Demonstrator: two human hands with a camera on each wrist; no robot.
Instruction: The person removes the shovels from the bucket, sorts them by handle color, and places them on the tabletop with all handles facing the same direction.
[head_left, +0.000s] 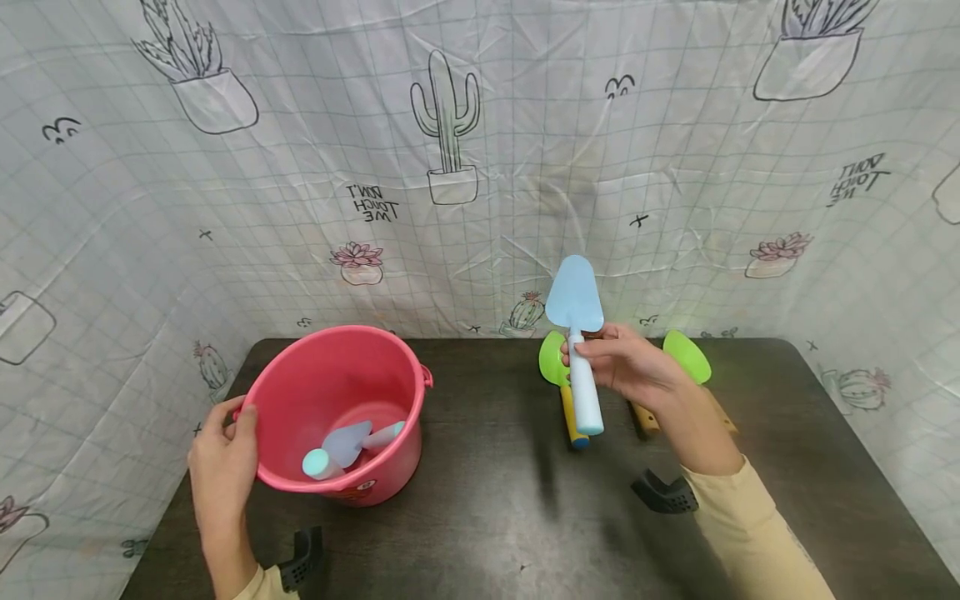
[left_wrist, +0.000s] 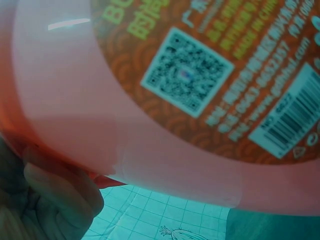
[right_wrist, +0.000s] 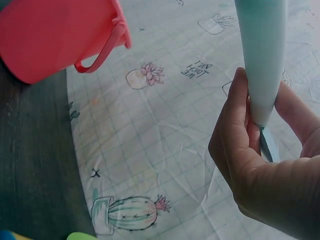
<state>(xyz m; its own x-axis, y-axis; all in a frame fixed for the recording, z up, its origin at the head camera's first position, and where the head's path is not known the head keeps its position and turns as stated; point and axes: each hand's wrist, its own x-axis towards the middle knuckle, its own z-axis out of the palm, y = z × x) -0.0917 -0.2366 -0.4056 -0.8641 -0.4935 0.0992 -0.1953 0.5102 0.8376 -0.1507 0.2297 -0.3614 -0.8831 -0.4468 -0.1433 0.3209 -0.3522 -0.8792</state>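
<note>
My left hand (head_left: 222,457) grips the rim of a pink bucket (head_left: 408,467) at its left side, thumb over the edge. Inside the bucket lie light blue tools: a blade (head_left: 347,443) and two pale handles with mint ends show. Close up in the left wrist view, the bucket's printed label (left_wrist: 187,72) fills much of the picture. Above the table, my right hand (head_left: 633,367) holds a light blue toy trowel (head_left: 575,292) by the upper handle, blade pointing up and away. Its handle (right_wrist: 262,55) stands between thumb and fingers in the right wrist view.
Behind the right hand, a green scoop (head_left: 553,358) with a yellow handle lies on the dark table (head_left: 480,517). Another green tool (head_left: 686,357) lies farther right, partly hidden by the forearm. A patterned cloth (head_left: 510,167) hangs along the table's back and sides.
</note>
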